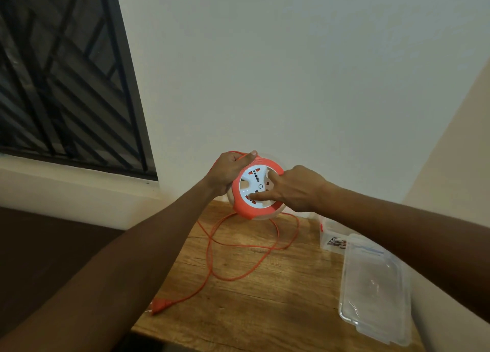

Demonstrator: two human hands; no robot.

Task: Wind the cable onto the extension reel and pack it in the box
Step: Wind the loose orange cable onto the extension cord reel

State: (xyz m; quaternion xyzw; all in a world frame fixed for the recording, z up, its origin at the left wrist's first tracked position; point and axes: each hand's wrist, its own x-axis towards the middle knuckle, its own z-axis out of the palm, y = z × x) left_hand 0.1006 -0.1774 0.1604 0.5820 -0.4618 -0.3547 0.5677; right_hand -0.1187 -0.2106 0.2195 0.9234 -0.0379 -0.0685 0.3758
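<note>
I hold a round orange and white extension reel (253, 185) in the air above the far edge of a wooden table (278, 285), its socket face tilted toward me. My left hand (228, 171) grips the reel's upper left rim, thumb on top. My right hand (297, 188) rests on the white socket face, with two fingers spread and pressed into its recesses. Loose orange cable (238, 248) hangs from the reel and lies in loops on the table, ending in an orange plug (159, 306) at the left edge. The clear plastic box (330, 236) stands at the right, partly behind my right arm.
A clear plastic lid (376, 288) lies flat on the table's right side, near the front edge. White walls meet in a corner behind the table. A dark window with a metal grille (66, 81) is at the upper left, above a pale ledge.
</note>
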